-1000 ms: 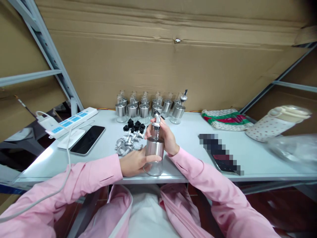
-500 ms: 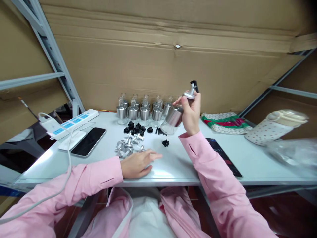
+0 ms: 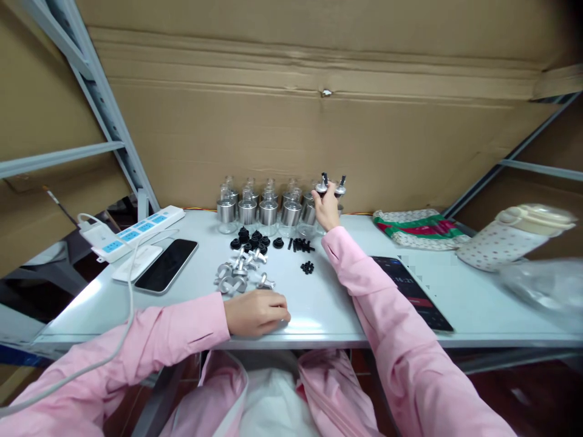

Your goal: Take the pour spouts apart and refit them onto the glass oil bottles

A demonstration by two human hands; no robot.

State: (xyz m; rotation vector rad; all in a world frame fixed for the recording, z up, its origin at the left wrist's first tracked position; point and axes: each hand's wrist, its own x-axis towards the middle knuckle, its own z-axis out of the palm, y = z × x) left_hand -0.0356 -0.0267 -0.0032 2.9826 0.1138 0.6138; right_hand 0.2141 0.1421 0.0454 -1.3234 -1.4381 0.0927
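Observation:
My right hand (image 3: 327, 210) reaches to the back of the table and is closed round a steel-and-glass dispenser bottle (image 3: 322, 188) with a black-tipped spout, standing at the right end of a row of several similar bottles (image 3: 259, 209). Another spouted bottle (image 3: 339, 186) stands just right of it. My left hand (image 3: 257, 312) rests near the table's front edge, fingers curled loosely, nothing visible in it. Silver spout caps (image 3: 237, 273) lie just beyond that hand. Black stoppers (image 3: 252, 238) lie behind them, with small black bits (image 3: 306, 267) to the right.
A white power strip (image 3: 136, 227), a white pad and a dark phone (image 3: 167, 264) lie at the left. A second phone (image 3: 410, 291) lies right of my arm. A folded cloth (image 3: 419, 227), a dotted bottle (image 3: 510, 237) and clear plastic (image 3: 542, 285) are at the right. Cardboard backs the table.
My right hand carried the assembled bottle from in front of me up and back, and set it at the right end of the row. My left hand let go and curled on the table.

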